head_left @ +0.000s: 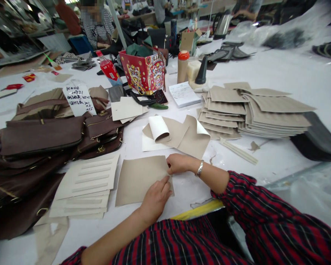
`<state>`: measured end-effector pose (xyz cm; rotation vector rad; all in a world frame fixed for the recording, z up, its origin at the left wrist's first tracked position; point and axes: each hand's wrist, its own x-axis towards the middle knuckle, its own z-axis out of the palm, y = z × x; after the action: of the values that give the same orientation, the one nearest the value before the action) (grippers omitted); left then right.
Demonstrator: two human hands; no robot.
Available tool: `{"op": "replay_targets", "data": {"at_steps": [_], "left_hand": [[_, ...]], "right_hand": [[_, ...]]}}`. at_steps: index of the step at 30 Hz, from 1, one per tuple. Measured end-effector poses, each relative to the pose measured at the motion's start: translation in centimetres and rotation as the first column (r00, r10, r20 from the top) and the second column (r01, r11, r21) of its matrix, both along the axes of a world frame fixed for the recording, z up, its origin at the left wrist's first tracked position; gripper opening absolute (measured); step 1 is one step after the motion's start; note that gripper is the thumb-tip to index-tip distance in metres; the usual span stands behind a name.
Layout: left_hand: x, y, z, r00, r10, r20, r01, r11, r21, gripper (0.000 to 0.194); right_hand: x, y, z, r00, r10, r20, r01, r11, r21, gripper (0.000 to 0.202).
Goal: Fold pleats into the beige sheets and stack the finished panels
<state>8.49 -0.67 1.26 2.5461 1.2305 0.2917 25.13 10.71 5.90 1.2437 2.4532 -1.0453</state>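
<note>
A flat beige fabric panel point(140, 176) lies on the white table in front of me. My right hand point(179, 163), with a silver bracelet at its wrist, is closed in a pinch on the panel's right edge. Just below it, my left hand point(157, 197) rests on the lower right part of the panel, fingers stretched toward the same edge. What lies under the left fingertips is hidden. Beyond the panel are loose beige pieces with white backing point(179, 134), one of them curled up. To the left is a fanned stack of pale panels with raised strips point(92, 175).
Dark brown leather bags point(41, 136) are heaped at left, with a handwritten tag point(79, 97). Stacked beige pieces point(276, 114) stand at right. Behind are a notepad point(183, 94), a red box point(143, 71), a drink bottle point(108, 70) and a phone point(160, 96). Another person sits farther back.
</note>
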Motion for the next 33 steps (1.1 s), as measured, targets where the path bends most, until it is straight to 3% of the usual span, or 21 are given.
{"op": "replay_targets", "data": {"at_steps": [3,6,16,25,33], "left_hand": [[0.3,0.3,0.9,0.996,-0.040,-0.082,0.039,0.999,-0.023,0.017],[0.4,0.6,1.5,0.991,-0.055,-0.124,0.049,0.998,-0.049,0.013],[0.4,1.7,-0.1,0.999,-0.016,-0.050,0.010,0.992,-0.123,0.018],[0.8,2.5,1.2,0.995,-0.028,-0.097,0.007,0.979,-0.204,0.020],[0.8,2.5,0.9,0.994,-0.017,-0.111,-0.004,0.983,-0.184,0.019]], "right_hand": [[0.2,0.9,0.1,1.000,-0.006,-0.014,0.005,1.000,-0.015,0.026],[0.3,2.2,0.3,0.996,-0.087,0.012,0.087,0.996,-0.003,0.028],[-0.4,2.9,0.0,0.996,-0.060,0.060,0.052,0.991,0.120,0.028],[-0.6,3.2,0.5,0.997,-0.017,0.082,0.011,0.997,0.079,0.033],[-0.6,3.4,0.0,0.997,-0.012,0.074,0.007,0.997,0.073,0.036]]}}
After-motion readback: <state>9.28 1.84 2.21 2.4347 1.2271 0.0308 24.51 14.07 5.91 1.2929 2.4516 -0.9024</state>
